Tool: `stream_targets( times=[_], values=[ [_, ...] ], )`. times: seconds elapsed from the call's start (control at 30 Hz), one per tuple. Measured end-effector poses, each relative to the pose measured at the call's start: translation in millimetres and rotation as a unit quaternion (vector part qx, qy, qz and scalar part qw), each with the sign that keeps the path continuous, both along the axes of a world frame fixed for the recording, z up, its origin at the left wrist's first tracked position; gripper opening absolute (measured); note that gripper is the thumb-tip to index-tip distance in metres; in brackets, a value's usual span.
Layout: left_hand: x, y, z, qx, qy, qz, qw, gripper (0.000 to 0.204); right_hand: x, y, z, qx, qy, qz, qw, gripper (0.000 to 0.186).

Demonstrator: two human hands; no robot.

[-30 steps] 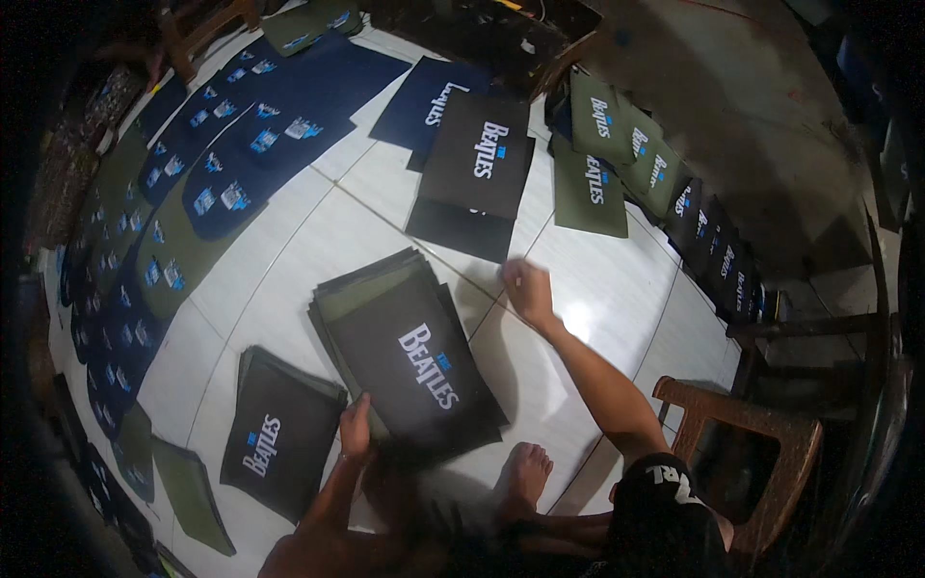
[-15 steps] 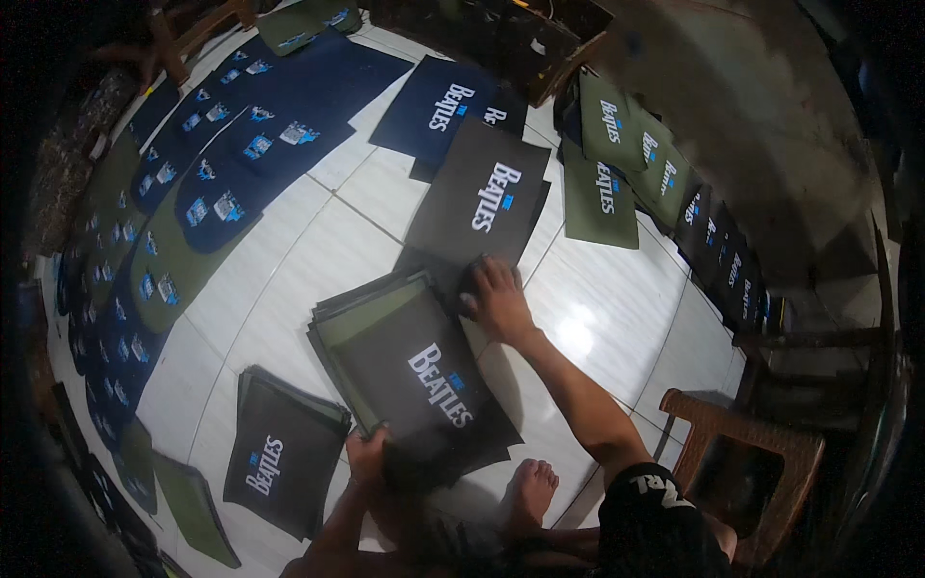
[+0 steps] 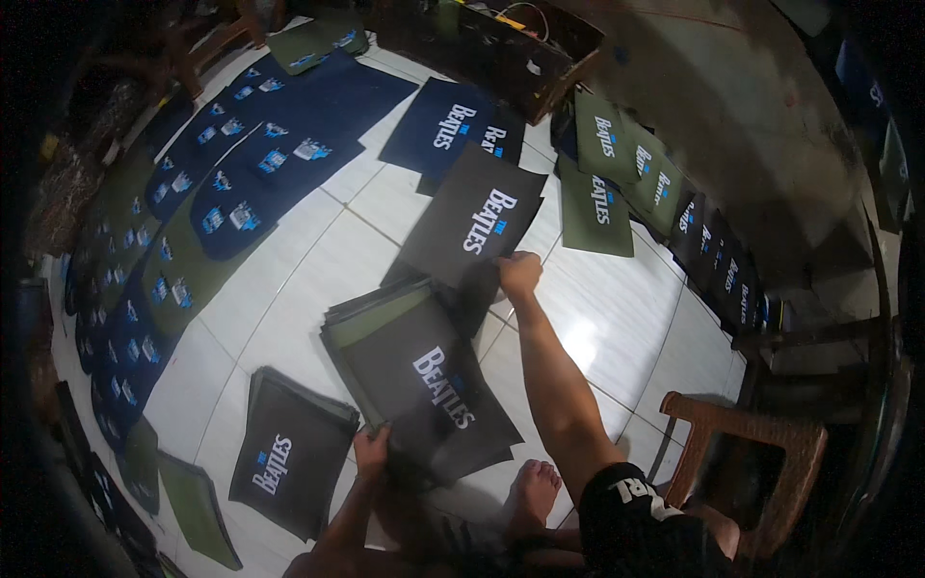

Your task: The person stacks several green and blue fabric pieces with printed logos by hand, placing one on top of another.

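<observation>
The right hand (image 3: 518,274) is stretched forward, its fingers pinching the near edge of a dark grey printed fabric sheet (image 3: 477,223) lying flat on the white tiled floor (image 3: 289,279). The left hand (image 3: 371,451) grips the near edge of the stack of dark printed sheets (image 3: 414,376), which sits just behind that grey sheet, nearer the person. Left of the stack lies a smaller dark pile (image 3: 289,453). Beyond it, navy sheets (image 3: 279,154) and olive green sheets (image 3: 597,193) are spread out. A brown wooden chair (image 3: 752,462) stands to the stack's right.

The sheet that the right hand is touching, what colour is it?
Dark grey sheet with white lettering, under the right hand; head view.
</observation>
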State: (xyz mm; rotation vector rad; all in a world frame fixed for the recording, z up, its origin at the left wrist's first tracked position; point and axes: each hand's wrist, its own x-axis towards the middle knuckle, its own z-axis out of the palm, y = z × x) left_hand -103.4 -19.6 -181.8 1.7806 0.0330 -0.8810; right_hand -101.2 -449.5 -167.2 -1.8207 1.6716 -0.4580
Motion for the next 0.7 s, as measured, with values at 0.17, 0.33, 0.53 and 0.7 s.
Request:
stream_targets(
  times=[0.17, 0.33, 0.53, 0.7],
  values=[
    [-3, -20, 2, 0.028, -0.023, -0.042, 0.998, 0.026, -43, -65, -20, 0.123, -0.272, -0.029, 0.954, 0.028],
    [-1, -13, 8, -0.035, 0.028, 0.009, 0.999, 0.028, -31, -82, 93, -0.246, -0.045, 0.206, 0.946, 0.038],
    [0, -12, 19, 0.042, 0.056, -0.019, 0.997, 0.037, -39, -6, 250, 0.042, -0.216, 0.287, 0.932, 0.027],
    [2, -6, 1, 0.087, 0.042, -0.027, 0.995, 0.046, -54, 64, 236, 0.177, -0.252, 0.275, 0.911, 0.033]
  ],
)
